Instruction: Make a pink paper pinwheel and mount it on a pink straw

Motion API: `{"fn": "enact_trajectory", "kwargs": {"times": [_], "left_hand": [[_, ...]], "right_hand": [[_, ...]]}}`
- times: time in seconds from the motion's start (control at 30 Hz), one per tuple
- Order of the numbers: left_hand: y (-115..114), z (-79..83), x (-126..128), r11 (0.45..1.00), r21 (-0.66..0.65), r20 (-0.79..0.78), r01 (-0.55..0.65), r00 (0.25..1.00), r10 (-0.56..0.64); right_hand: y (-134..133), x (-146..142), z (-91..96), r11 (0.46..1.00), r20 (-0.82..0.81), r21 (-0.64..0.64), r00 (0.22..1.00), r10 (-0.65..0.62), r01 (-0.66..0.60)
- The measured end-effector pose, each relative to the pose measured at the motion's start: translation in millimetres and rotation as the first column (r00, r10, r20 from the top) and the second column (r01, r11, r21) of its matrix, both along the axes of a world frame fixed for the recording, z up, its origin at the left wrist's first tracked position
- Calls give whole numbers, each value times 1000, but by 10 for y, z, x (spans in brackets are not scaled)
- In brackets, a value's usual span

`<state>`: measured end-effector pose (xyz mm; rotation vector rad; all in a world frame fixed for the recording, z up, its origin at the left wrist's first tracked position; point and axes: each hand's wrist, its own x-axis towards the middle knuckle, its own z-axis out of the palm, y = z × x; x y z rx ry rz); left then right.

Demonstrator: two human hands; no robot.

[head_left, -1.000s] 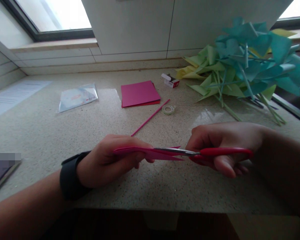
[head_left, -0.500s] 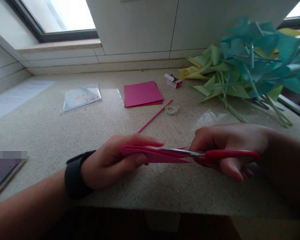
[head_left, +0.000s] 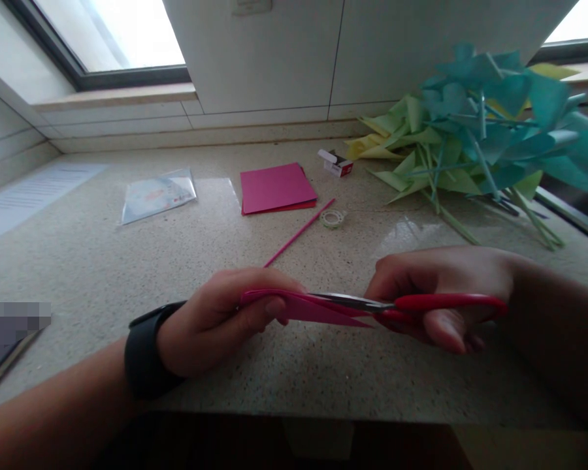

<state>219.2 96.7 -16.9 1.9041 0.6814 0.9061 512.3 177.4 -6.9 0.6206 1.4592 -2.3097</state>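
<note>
1. Pink paper (head_left: 318,311) is held above the counter's near part, between the two hands; a narrow, pointed end is turned towards the right hand, and layers seem to be folded or stacked together.
2. By the left hand (head_left: 215,323), the paper is pinched between thumb and fingers, with no gap left in the hold. A dark band (head_left: 151,352) is worn on the wrist behind it.
3. By the right hand (head_left: 445,277), the red handles of the scissors (head_left: 445,301) are gripped, the fingers curled about them. The blades are pointed at the left fingertips and laid along the paper; how far they are parted cannot be told from this edge-on view.
4. Cutting, it is judged, is the step in hand. A steady pinch is called for in the next move, with the left fingertips placed clear of the blade tips.
5. Just beyond the left hand, a pink stick (head_left: 298,234) is laid slantwise, its far end near a tape roll (head_left: 332,219).
6. Farther beyond the grip, pink squares (head_left: 278,188) are stacked; beyond the right hand, teal and green paper shapes (head_left: 500,130) are heaped.
</note>
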Motion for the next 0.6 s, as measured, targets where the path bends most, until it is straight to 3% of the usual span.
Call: {"fn": "enact_trajectory", "kwargs": {"times": [0.4, 0.6], "left_hand": [[35, 72, 53, 987, 154, -40, 34, 999, -28], [31, 65, 40, 989, 145, -64, 20, 998, -11]], "right_hand": [[-64, -56, -15, 1000, -18, 11, 1000, -23, 23], [-57, -41, 5, 998, 1, 50, 999, -42, 41]]}}
